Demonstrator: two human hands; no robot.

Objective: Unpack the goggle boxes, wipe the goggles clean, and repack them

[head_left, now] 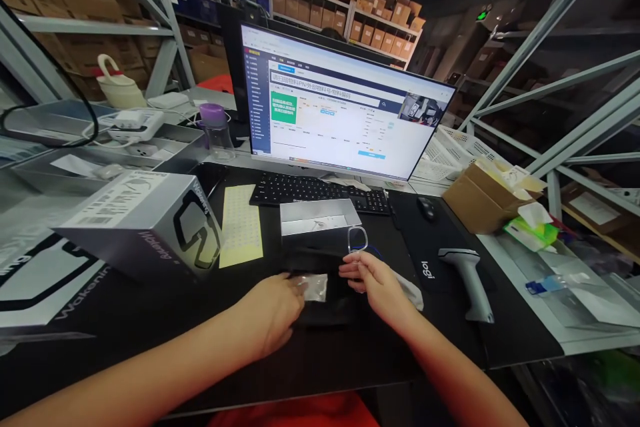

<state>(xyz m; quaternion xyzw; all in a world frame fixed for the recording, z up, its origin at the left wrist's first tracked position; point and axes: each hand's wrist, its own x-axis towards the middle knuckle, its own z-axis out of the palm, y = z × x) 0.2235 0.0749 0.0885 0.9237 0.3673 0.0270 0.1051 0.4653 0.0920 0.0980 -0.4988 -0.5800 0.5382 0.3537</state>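
My left hand is closed, its fingertips at the edge of a small clear plastic bag. The bag lies over a dark, soft-looking item that blends into the black desk mat. Opposite it, my right hand has loosely curved fingers that stand apart. A clear rounded loop shows just beyond those fingertips; whether they touch it I cannot tell. Part of a whitish object lies beside my right wrist. Behind the hands sits a shallow open white box.
Printed boxes stand at the left, beside a yellow label sheet. A keyboard lies below the monitor. To the right are a mouse, a barcode scanner and a cardboard box.
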